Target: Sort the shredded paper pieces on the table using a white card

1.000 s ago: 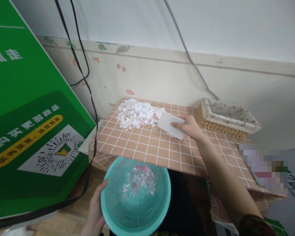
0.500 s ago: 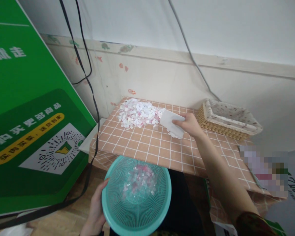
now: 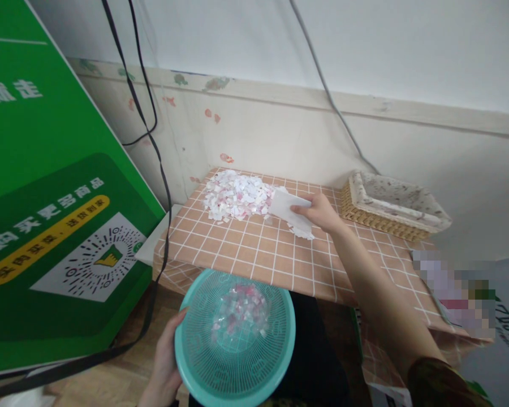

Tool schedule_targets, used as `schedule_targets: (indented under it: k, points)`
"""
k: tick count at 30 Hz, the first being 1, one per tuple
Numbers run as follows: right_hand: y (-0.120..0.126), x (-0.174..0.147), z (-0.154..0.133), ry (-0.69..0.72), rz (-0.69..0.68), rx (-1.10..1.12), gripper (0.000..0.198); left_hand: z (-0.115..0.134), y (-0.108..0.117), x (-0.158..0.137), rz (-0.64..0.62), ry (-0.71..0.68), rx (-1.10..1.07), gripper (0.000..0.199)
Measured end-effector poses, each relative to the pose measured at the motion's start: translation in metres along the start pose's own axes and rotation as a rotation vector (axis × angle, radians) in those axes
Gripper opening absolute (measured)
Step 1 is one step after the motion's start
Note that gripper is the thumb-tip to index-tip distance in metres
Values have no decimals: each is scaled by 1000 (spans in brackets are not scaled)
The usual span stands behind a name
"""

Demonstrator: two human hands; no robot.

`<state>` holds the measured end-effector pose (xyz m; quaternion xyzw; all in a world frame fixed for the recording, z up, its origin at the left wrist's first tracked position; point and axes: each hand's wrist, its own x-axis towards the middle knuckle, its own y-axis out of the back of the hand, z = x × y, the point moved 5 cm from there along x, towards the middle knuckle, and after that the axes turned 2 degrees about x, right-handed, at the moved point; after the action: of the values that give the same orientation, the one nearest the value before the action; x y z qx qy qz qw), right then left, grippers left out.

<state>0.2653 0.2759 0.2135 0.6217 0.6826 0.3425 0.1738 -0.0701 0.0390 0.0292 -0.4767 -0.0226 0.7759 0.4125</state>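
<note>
My left hand (image 3: 168, 356) grips the rim of a round teal plastic colander (image 3: 233, 376) below the table's front edge. Small pink and white pieces (image 3: 248, 310), some of them clear, lie in the colander. Over the table, my right hand (image 3: 320, 213) pinches a flat white card (image 3: 287, 204) between thumb and fingers. The card's far end meets the right side of a heap of small white and pink paper pieces (image 3: 236, 193). A few more white scraps (image 3: 301, 230) show along the card's near edge.
A checked brown tablecloth (image 3: 254, 249) covers the table, which stands against the wall. A fabric-lined wicker basket (image 3: 384, 223) sits at its back right. To the left rises a green printed panel (image 3: 63, 186). A black cable (image 3: 166, 226) hangs before the table's left end.
My right hand and the card have shifted slightly left, toward the heap, uncovering more scraps at the card's near edge. The left hand and colander hold nearly still.
</note>
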Motion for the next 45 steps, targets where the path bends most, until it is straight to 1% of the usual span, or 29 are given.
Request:
schedule_targets:
  k: [5, 9, 14, 19, 23, 24, 28, 29, 33, 37, 42, 45]
  points:
    - [-1, -4, -3, -5, -83, 62, 26, 1, -3, -2, -16, 9, -8, 8]
    - [0, -10, -1, -27, -80, 66, 23, 0, -6, -4, -34, 44, -19, 7]
    - [-3, -19, 1, -54, -199, 151, 27, 0, -7, -5, -50, 62, -34, 7]
    - [-2, -23, -1, -66, -160, 187, 28, 0, -5, -4, -48, 24, -25, 7]
    - [-6, -27, -6, -90, -258, 236, 29, 1, -7, -5, -48, 31, -24, 5]
    - [-7, -27, -6, -98, -253, 252, 29, 1, -8, -6, -44, 23, -28, 5]
    - [-8, -26, -7, -99, -118, 285, 27, 3, -9, -6, -31, 3, -28, 3]
    - [-10, -26, -7, -96, -119, 296, 26, 3, -9, -6, -33, 2, -28, 3]
    - [-22, -27, -8, -110, -232, 340, 30, 4, -8, -7, -42, -17, -14, 5]
    - [-20, -27, -9, -96, -164, 332, 30, 3, -8, -7, -63, -26, -7, 7]
    - [-22, -29, -4, -119, -191, 316, 28, 2, -7, -6, -57, -24, 3, 7]
    - [-24, -29, -1, -115, -159, 350, 27, 2, -7, -5, -51, -27, 2, 6]
